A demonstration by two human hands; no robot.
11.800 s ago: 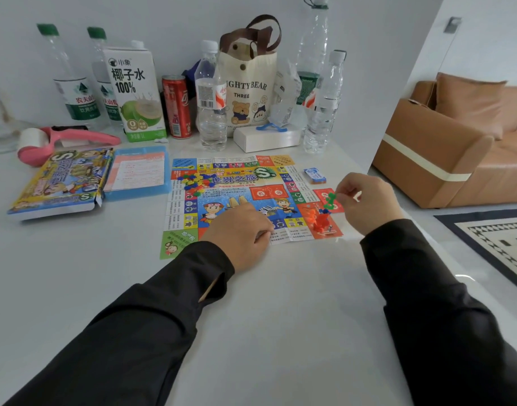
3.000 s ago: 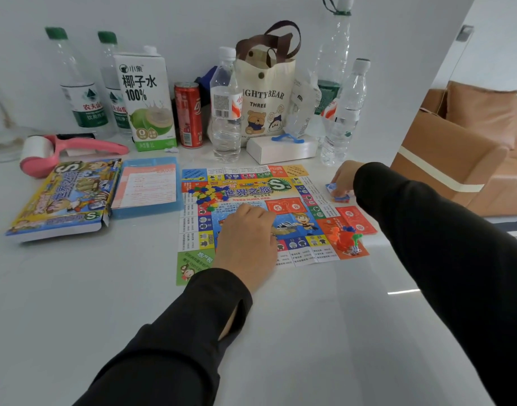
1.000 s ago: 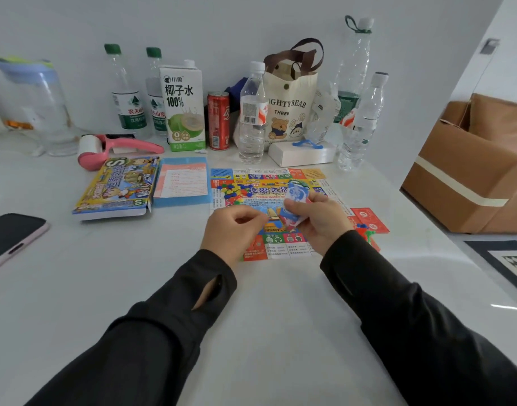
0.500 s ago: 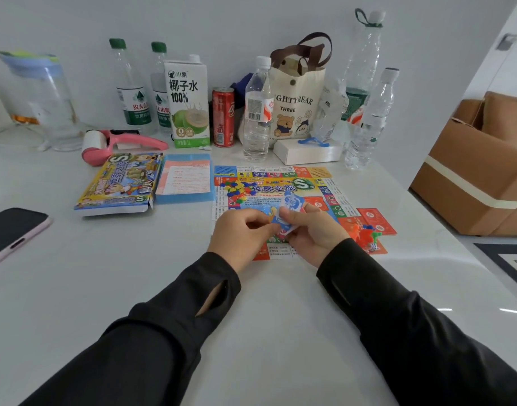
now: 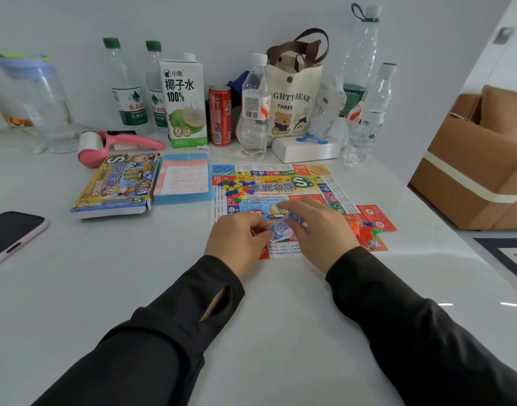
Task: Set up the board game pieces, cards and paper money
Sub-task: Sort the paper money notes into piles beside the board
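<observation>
paper money packet [image 5: 284,228], small and blue-and-white, sits between both hands just above the near part of the board sheet [image 5: 318,171]. it is blurred, so it may be a wrapped bundle of notes, but its print cannot be read. the left hand [image 5: 239,241] pinches the packet's near-left corner with curled fingers and thumb. the right hand [image 5: 320,230] grips its right side, fingers arched over the top.

the board sheet lies flat on the white table [image 5: 134,273]. a small heap of mixed coloured pieces [image 5: 233,187] rests on the sheet's far-left part. at its near-right corner, red cards [image 5: 375,216] lie beside the edge. just in front of them is a cluster of orange, green and blue pawns [image 5: 365,231], with a white die [image 5: 374,244] right beside it.

left of the sheet lies a blue tray [image 5: 182,178] with a printed page on it, and the game box [image 5: 116,186] touches the tray's left side. a dark-screened phone [image 5: 11,232] lies at the table's left edge. along the wall stand a coconut water carton [image 5: 184,101], a red can [image 5: 220,118], a clear bottle [image 5: 254,112] and a bear-print tote bag [image 5: 292,101].
</observation>
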